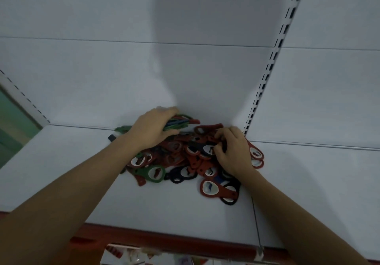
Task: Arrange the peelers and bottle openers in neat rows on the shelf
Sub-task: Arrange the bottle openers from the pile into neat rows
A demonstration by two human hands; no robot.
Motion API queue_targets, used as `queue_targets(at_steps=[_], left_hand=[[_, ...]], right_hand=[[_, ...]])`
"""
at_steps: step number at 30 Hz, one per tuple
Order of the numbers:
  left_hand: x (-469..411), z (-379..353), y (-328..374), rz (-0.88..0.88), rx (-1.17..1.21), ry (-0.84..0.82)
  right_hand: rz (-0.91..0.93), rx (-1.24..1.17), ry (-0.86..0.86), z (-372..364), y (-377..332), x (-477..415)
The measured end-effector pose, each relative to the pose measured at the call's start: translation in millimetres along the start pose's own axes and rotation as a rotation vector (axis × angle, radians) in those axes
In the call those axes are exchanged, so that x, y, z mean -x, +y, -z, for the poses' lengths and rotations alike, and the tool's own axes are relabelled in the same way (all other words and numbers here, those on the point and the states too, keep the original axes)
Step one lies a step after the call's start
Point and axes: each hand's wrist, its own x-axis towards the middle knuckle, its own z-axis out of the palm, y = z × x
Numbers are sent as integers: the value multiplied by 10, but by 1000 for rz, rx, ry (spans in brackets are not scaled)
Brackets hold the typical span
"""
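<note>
Bottle openers [191, 157]: mostly red, several dark navy or black, a few green. Shelf [82, 172]: plain white, with a red front edge strip [174, 238]. Back panel [123, 79]: plain white.

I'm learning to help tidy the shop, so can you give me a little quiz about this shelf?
1. True or false: the red, green and dark plastic bottle openers lie in neat rows on the white metal shelf.
2. Which of the hands grips the bundle of coloured handles: A left, B right?
3. Fill in: the shelf's front strip is ___.
Key: 1 false, the openers lie heaped; 2 A, the left hand; 3 red.
</note>
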Motion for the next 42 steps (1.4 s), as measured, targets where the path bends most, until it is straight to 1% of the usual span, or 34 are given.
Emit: queue_targets(at_steps=[2,5,7,8,10,12,13,15,17,18,21,23,24,27,29,30,33,36,40,42], left_hand=[[19,-21,-30,16,-24,28],[-17,50,-36,53,24,110],[-70,117,-36,51,48,110],[-91,141,-36,42,31,81],[-121,160,-11,-17,-106,19],[-149,155,-10,-64,-213,45],[-171,167,-5,-61,-203,85],[-217,226,49,-37,-126,159],[-262,288,130,-22,-43,198],[-275,317,200,3,64,203],[-314,324,477,146,555,152],[-390,232,663,168,719,130],[-435,165,761,160,774,112],[-583,-63,1107,87,904,23],[-682,-227,1386,47,986,-35],[-734,-319,1531,33,1020,-57],[-924,-618,2013,30,1084,-124],[-1172,-933,2554,99,1138,-191],[-1577,-1411,3378,103,1165,-244],[-1752,-1668,3812,143,1178,-250]], right_hand=[[-5,5,3,-2,-1,-2],[-14,3,-3,0,-5,4],[-20,-1,-8,3,-6,4],[-23,-1,-11,5,-8,4],[-26,0,-15,13,-8,6],[-24,-2,-20,21,-8,8],[-22,-3,-21,24,-8,9],[-21,2,-16,25,-3,10],[-13,13,-9,22,2,10],[-5,19,-14,27,4,7],[29,22,-84,100,12,-15],[11,-40,-126,228,19,-22],[-22,-106,-114,325,16,-18],[-180,-407,42,758,7,15],[-221,-606,120,1095,69,41],[-214,-646,136,1248,134,50],[-193,-645,161,1670,438,92],[-236,-649,224,2103,868,181],[-276,-674,286,2771,1594,393],[-330,-644,305,3128,2029,532]])
